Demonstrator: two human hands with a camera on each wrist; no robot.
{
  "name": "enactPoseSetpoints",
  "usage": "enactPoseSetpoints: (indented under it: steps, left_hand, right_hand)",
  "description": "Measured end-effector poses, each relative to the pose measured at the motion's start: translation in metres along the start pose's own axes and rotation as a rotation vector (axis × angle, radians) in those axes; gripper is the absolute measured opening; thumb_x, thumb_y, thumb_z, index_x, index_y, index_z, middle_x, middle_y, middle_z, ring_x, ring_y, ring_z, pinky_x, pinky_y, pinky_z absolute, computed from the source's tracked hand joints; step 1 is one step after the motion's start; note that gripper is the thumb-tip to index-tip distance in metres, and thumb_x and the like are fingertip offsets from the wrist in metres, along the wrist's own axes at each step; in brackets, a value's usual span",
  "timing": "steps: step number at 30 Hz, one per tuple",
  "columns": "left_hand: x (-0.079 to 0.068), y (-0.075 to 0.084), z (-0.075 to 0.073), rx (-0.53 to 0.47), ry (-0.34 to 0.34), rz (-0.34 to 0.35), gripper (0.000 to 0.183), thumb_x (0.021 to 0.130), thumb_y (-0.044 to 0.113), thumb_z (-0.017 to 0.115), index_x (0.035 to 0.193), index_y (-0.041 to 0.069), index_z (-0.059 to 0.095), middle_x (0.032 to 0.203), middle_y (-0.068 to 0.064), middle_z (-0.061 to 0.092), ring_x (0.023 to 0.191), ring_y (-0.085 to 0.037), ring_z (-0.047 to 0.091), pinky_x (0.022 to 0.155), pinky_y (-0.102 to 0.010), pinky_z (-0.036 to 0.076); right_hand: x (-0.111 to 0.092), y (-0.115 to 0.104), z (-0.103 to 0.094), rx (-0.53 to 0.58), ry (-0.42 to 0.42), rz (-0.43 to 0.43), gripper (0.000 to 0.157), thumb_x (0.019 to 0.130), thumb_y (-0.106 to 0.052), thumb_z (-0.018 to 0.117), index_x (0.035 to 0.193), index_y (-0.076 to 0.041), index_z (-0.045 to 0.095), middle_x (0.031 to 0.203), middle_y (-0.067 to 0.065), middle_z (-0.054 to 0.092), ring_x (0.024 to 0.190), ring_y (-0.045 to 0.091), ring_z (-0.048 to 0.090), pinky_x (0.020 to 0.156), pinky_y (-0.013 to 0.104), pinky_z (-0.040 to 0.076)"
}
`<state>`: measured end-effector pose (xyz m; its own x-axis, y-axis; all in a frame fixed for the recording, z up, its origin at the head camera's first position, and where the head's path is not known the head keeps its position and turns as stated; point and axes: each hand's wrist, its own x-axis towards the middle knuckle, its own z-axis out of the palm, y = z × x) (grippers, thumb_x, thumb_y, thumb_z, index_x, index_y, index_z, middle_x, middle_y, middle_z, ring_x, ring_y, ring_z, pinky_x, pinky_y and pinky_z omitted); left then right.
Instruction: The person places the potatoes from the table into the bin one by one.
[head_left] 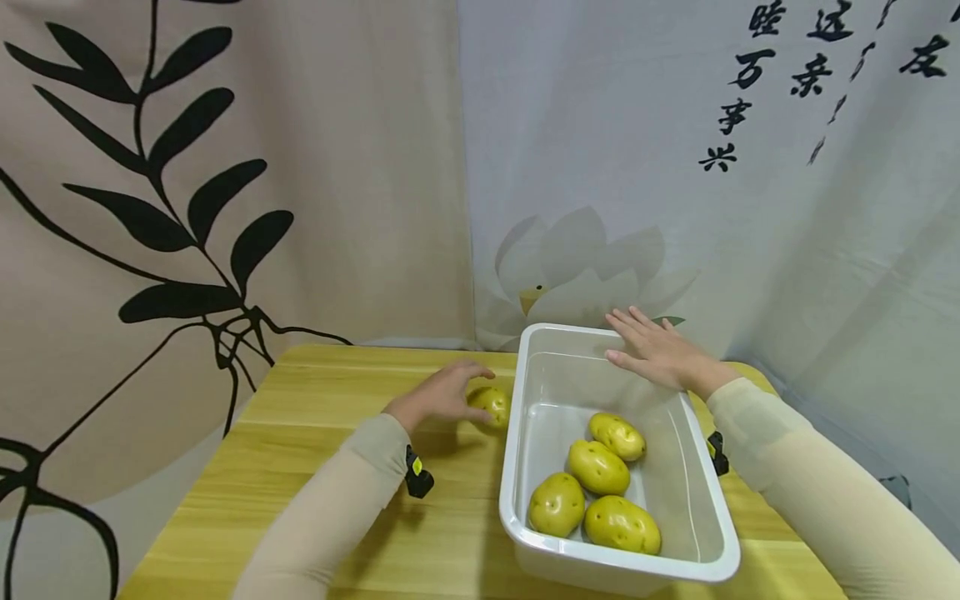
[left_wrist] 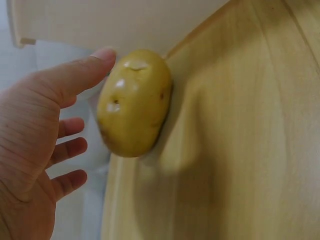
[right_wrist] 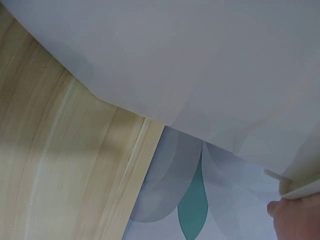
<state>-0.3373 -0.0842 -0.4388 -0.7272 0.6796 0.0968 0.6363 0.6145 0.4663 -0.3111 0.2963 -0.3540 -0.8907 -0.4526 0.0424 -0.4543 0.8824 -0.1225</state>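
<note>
Beside the left wall of a white plastic bin [head_left: 600, 554], a yellow potato [head_left: 496, 403] sits on the table. My left hand [head_left: 441, 393] is at that potato with thumb and fingers spread. In the left wrist view, the thumb lies close to the potato [left_wrist: 135, 102] while the other fingers stand apart from it; whether the thumb touches is hard to tell. My right hand [head_left: 660, 353] rests over the bin's far right rim, its fingers extended. Inside the bin lie several potatoes [head_left: 598, 467]. Only a bit of the right hand [right_wrist: 299, 220] shows in the right wrist view.
The wooden table [head_left: 300, 467] carries the bin on its right side. A curtain with a leaf print [head_left: 172, 208] and another with dark lettering [head_left: 750, 71] hang close behind the table's back edge.
</note>
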Motion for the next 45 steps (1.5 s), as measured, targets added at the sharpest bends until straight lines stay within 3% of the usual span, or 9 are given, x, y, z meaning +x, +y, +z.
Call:
enactPoseSetpoints:
  steps: [6, 12, 19, 34, 45]
  left_hand:
    - [0.004, 0.002, 0.016, 0.003, 0.007, 0.06, 0.077, 0.066, 0.052, 0.075, 0.128, 0.013, 0.052, 0.127, 0.001, 0.05, 0.118, -0.017, 0.042, 0.099, -0.033, 0.032]
    - [0.005, -0.001, 0.026, 0.036, 0.005, 0.055, 0.073, 0.068, 0.049, 0.075, 0.127, 0.014, 0.053, 0.125, 0.001, 0.049, 0.116, -0.016, 0.044, 0.099, -0.033, 0.033]
    - [-0.002, -0.006, 0.024, 0.023, 0.037, 0.006, 0.064, 0.072, 0.04, 0.075, 0.127, 0.016, 0.054, 0.125, 0.0, 0.049, 0.114, -0.018, 0.045, 0.097, -0.035, 0.035]
    - [-0.024, -0.028, 0.014, 0.064, 0.055, -0.051, 0.066, 0.071, 0.043, 0.075, 0.128, 0.018, 0.053, 0.128, 0.001, 0.047, 0.117, -0.019, 0.044, 0.097, -0.039, 0.035]
    - [-0.042, -0.037, 0.008, 0.085, 0.064, -0.103, 0.067, 0.069, 0.044, 0.076, 0.127, 0.018, 0.054, 0.128, 0.003, 0.047, 0.117, -0.017, 0.044, 0.096, -0.037, 0.036]
  right_hand:
    - [-0.003, 0.003, 0.002, 0.016, -0.014, -0.002, 0.069, 0.092, -0.056, 0.034, 0.148, -0.025, 0.007, 0.152, 0.0, 0.003, 0.137, 0.029, 0.0, 0.099, 0.064, 0.003]
    - [-0.004, 0.001, 0.001, 0.026, -0.006, -0.004, 0.069, 0.092, -0.056, 0.034, 0.148, -0.024, 0.009, 0.152, 0.0, 0.005, 0.137, 0.028, 0.0, 0.099, 0.064, 0.003]
    - [-0.001, 0.0, 0.0, 0.029, 0.011, -0.008, 0.068, 0.093, -0.056, 0.035, 0.148, -0.024, 0.01, 0.152, 0.0, 0.006, 0.137, 0.027, 0.001, 0.1, 0.063, 0.003]
    - [0.003, 0.002, -0.001, 0.019, 0.013, -0.016, 0.068, 0.093, -0.055, 0.034, 0.148, -0.025, 0.007, 0.152, 0.002, 0.007, 0.137, 0.031, 0.002, 0.098, 0.065, 0.003]
    - [0.002, 0.003, -0.001, 0.013, -0.004, 0.007, 0.068, 0.092, -0.058, 0.032, 0.147, -0.027, 0.008, 0.151, -0.002, 0.006, 0.137, 0.026, 0.0, 0.1, 0.063, 0.003]
